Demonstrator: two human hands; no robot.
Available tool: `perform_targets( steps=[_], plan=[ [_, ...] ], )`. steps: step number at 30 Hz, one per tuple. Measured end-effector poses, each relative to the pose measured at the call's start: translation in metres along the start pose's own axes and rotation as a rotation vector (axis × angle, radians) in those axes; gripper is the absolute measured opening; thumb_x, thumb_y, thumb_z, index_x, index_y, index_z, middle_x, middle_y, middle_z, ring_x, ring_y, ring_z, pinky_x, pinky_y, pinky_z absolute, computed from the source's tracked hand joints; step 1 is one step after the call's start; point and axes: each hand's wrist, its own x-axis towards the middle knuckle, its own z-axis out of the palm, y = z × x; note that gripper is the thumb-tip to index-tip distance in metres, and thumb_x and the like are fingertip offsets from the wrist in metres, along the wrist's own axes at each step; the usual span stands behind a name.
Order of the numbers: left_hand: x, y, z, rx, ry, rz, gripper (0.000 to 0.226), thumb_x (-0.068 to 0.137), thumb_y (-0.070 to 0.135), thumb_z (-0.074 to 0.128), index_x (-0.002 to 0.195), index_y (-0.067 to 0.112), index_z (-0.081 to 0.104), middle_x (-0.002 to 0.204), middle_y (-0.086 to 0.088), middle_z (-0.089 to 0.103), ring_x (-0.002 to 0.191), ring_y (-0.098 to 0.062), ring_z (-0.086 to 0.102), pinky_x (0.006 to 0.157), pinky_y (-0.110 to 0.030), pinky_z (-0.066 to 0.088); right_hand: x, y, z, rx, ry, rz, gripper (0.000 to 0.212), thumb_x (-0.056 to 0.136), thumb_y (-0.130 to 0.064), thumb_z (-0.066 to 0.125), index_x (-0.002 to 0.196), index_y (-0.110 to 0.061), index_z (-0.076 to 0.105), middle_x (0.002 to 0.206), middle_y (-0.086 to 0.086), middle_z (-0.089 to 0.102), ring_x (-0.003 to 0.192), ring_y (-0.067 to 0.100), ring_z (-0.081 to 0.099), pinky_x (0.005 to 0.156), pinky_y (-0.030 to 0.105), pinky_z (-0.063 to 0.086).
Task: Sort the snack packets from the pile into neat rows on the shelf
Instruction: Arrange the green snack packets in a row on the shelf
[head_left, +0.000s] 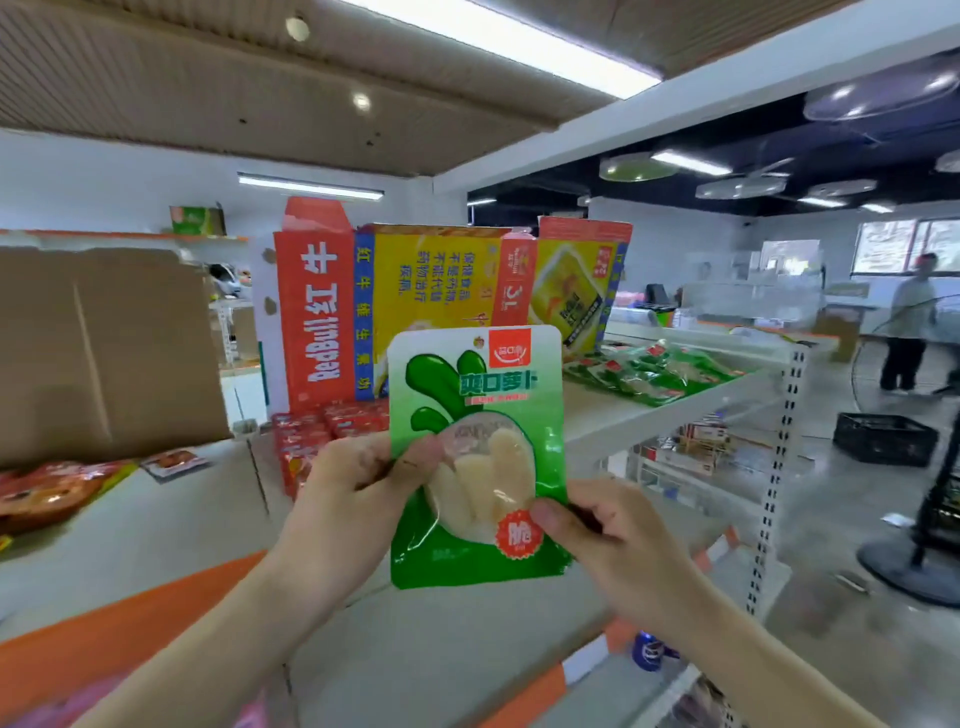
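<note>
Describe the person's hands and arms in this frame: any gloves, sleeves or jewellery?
The left hand and right hand are bare: no gloves or rings show. The left forearm and right forearm are uncovered down to the picture's lower edge, with no sleeve, watch or bracelet in view.

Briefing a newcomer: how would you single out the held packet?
Find the tall red-and-yellow carton on the white shelf. Before it, the left hand and right hand pinch one green packet upright. Unlike the red packets behind, it shows pale strips inside.
</note>
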Motion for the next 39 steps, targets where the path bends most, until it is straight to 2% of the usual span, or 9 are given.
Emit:
perform_targets(
  steps=[6, 9, 13, 19, 24, 28, 32, 36, 39],
  plan=[
    [0.01, -0.008, 0.091, -0.003, -0.041, -0.066, 0.039, 0.084, 0.044, 0.053, 0.075, 0.013, 0.076, 0.075, -0.027, 0.069, 0.071, -0.054, 0.059, 0.065, -0.048, 0.047, -0.039, 0.042, -0.079, 0.018, 0.002, 0.12, 0.03, 0.086, -0.035, 0.059, 0.067, -0.012, 0.064, 0.06, -0.004, 0.054, 0.057, 0.008, 0.047, 0.055, 0.019, 0.035],
    [0.016, -0.011, 0.127, 0.071, -0.066, -0.099, 0.038, 0.095, 0.037, 0.053, 0.07, 0.019, 0.076, 0.071, -0.026, 0.067, 0.059, -0.034, 0.058, 0.06, -0.037, 0.041, -0.05, 0.053, -0.113, 0.047, 0.013, 0.138, 0.023, 0.089, -0.04, 0.061, 0.08, -0.023, 0.072, 0.07, 0.006, 0.064, 0.065, 0.015, 0.058, 0.06, 0.024, 0.043],
    [0.018, -0.016, 0.172, 0.089, -0.116, -0.159, 0.037, 0.098, 0.032, 0.053, 0.07, 0.018, 0.074, 0.066, -0.014, 0.068, 0.055, -0.016, 0.056, 0.056, -0.027, 0.038, -0.06, 0.071, -0.15, 0.044, 0.084, 0.193, 0.054, 0.08, -0.057, 0.065, 0.093, -0.005, 0.069, 0.084, 0.025, 0.066, 0.078, 0.047, 0.06, 0.068, 0.057, 0.049],
    [0.042, -0.027, 0.22, 0.01, -0.258, -0.182, 0.04, 0.099, 0.036, 0.053, 0.074, 0.013, 0.074, 0.075, -0.031, 0.065, 0.06, -0.024, 0.054, 0.061, -0.035, 0.04, -0.065, 0.088, -0.196, -0.017, 0.166, 0.215, 0.021, 0.081, -0.035, 0.06, 0.074, -0.018, 0.071, 0.065, 0.012, 0.063, 0.06, 0.021, 0.055, 0.057, 0.027, 0.041],
    [0.076, -0.038, 0.246, 0.075, -0.245, -0.174, 0.039, 0.1, 0.022, 0.055, 0.07, 0.004, 0.071, 0.07, -0.024, 0.066, 0.051, -0.018, 0.053, 0.053, -0.03, 0.042, -0.046, 0.108, -0.221, -0.028, 0.187, 0.238, 0.02, 0.083, -0.033, 0.061, 0.084, -0.017, 0.073, 0.077, 0.017, 0.069, 0.071, 0.031, 0.064, 0.066, 0.037, 0.051],
    [0.11, -0.043, 0.258, 0.057, -0.245, -0.176, 0.038, 0.1, 0.017, 0.053, 0.072, 0.0, 0.071, 0.061, -0.018, 0.066, 0.044, -0.012, 0.054, 0.045, -0.02, 0.043, -0.017, 0.131, -0.242, -0.078, 0.148, 0.234, 0.014, 0.091, -0.021, 0.063, 0.083, -0.017, 0.074, 0.074, 0.015, 0.068, 0.068, 0.028, 0.061, 0.062, 0.035, 0.048],
    [0.149, -0.046, 0.269, 0.056, -0.203, -0.192, 0.037, 0.1, 0.018, 0.054, 0.077, -0.007, 0.068, 0.066, -0.022, 0.067, 0.05, -0.02, 0.065, 0.046, -0.025, 0.051, 0.028, 0.15, -0.266, -0.112, 0.08, 0.223, 0.025, 0.093, -0.012, 0.063, 0.076, -0.025, 0.075, 0.068, 0.006, 0.068, 0.062, 0.018, 0.058, 0.057, 0.02, 0.043],
    [0.192, -0.055, 0.271, 0.086, -0.127, -0.21, 0.036, 0.099, 0.016, 0.055, 0.073, -0.007, 0.067, 0.062, -0.018, 0.067, 0.047, -0.021, 0.063, 0.043, -0.027, 0.05, 0.077, 0.168, -0.277, -0.132, 0.05, 0.167, 0.02, 0.093, -0.026, 0.064, 0.079, -0.017, 0.075, 0.072, 0.017, 0.064, 0.064, 0.021, 0.054, 0.059, 0.029, 0.038],
    [0.221, -0.059, 0.269, 0.153, -0.083, -0.222, 0.036, 0.099, 0.017, 0.056, 0.075, -0.009, 0.066, 0.058, -0.011, 0.064, 0.044, -0.018, 0.058, 0.044, -0.026, 0.048, 0.11, 0.179, -0.281, -0.121, 0.051, 0.144, 0.026, 0.09, -0.033, 0.067, 0.069, -0.017, 0.072, 0.06, 0.005, 0.061, 0.058, 0.013, 0.052, 0.055, 0.024, 0.038]
  ],
)
